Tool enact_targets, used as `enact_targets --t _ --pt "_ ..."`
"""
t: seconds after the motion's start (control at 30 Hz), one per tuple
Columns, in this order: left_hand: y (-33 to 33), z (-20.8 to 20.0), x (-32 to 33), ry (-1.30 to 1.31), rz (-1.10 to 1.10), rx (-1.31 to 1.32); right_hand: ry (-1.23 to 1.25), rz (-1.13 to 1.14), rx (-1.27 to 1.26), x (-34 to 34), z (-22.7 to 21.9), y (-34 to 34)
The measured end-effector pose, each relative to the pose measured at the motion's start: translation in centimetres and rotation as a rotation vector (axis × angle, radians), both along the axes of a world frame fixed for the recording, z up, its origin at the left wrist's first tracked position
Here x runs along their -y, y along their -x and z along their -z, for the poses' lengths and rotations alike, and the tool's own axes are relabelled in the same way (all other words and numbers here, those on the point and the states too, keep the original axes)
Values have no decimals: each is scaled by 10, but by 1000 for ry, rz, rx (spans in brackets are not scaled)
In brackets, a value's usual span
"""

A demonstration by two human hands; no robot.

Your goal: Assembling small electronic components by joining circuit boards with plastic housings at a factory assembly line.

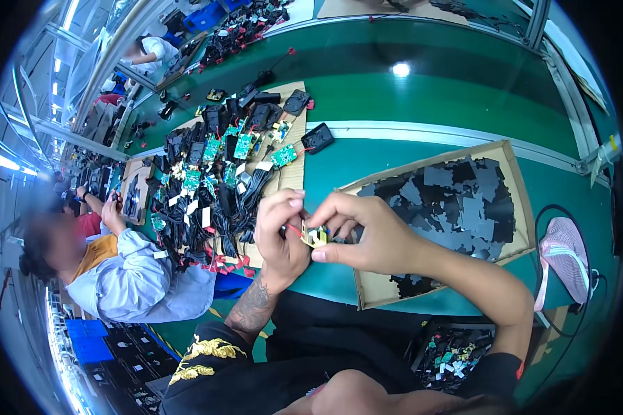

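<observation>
Right of the cable heap (223,207), the right hand (372,235) pinches a small circuit board (318,238), best held by its edges to spare the red wire (294,229), while the left hand (281,242) curls close, its grip unclear.

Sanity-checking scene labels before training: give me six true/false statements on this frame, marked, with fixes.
1. The right hand grips a small yellow circuit-board assembly, with the left hand close beside it. True.
2. A shallow cardboard tray lies to the right of that assembly. True.
3. The tray is full of red connectors. False: it holds thin, flat black and grey pieces.
4. Green circuit boards lie among black cables. True.
5. Those boards and cables are heaped right of the tray. False: the heap is left of it.
6. The tabletop is white. False: the tabletop is green.
</observation>
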State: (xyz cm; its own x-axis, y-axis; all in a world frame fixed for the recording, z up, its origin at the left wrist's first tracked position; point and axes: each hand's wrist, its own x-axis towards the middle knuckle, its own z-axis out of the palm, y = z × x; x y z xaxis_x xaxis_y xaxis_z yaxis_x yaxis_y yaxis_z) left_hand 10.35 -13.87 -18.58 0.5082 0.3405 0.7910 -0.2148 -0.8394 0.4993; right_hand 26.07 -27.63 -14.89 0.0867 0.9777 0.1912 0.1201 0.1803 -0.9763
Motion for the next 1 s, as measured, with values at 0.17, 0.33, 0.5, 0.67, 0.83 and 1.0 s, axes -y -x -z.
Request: enact_targets --t 0.17,0.33,0.5,0.67,0.83,1.0 --pt "7 12 -1 -22 0 -77 -89 63 103 -3 13 3" --pt "10 20 -4 -69 19 -119 -114 167 144 -3 12 8" --pt "6 22 -1 -154 31 -72 -218 244 221 -3 15 10" --pt "6 17 1 -204 31 -111 -278 250 273 -4 15 11" --pt "7 15 8 -209 4 -112 -272 239 256 1 12 13" --pt "4 11 12 -167 33 -131 -213 236 191 4 12 13"
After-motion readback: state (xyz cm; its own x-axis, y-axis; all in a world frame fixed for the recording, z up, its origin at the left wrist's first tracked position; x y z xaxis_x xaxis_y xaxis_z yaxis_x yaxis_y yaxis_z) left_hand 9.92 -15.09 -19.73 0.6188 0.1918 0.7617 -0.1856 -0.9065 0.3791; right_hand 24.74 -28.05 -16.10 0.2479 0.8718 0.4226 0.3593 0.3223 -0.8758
